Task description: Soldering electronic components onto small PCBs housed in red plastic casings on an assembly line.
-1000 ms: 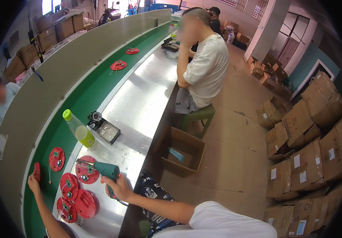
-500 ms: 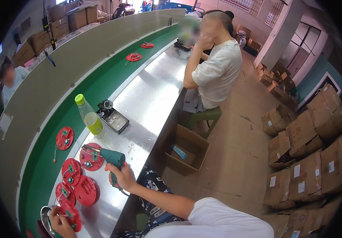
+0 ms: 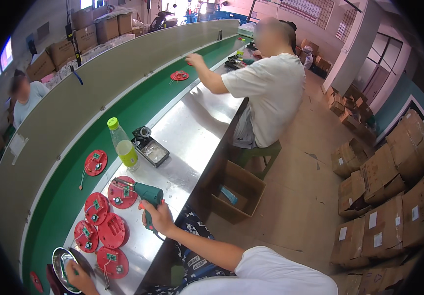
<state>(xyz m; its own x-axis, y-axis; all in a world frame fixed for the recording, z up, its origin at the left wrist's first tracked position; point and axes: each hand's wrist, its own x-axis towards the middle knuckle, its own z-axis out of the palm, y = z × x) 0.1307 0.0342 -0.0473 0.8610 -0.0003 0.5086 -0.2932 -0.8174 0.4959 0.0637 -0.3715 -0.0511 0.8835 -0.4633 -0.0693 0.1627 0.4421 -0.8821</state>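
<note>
Right hand (image 3: 159, 216) was clamped on a green soldering gun (image 3: 148, 192), near the right edge of the surface (image 3: 170, 199), same grip as before; the metal tip was over the top red disc (image 3: 123, 199), contact unclear. Left hand (image 3: 78, 280), well apart from it, had let go of the red disc it carried half a second earlier and was down in a metal bowl (image 3: 60, 256) at the surface's near left corner; cannot tell if it pinched anything. That lower red disc (image 3: 113, 263) now lay flat by the near end, wires trailing, making five clustered on the surface. Bottle (image 3: 125, 151) stood by the left edge, iron stand (image 3: 152, 150) just right of it, both unmoved. Farther up, the co-worker's hand (image 3: 195, 60) had left the face and reached over the green belt (image 3: 140, 112) to a far red disc.
</note>
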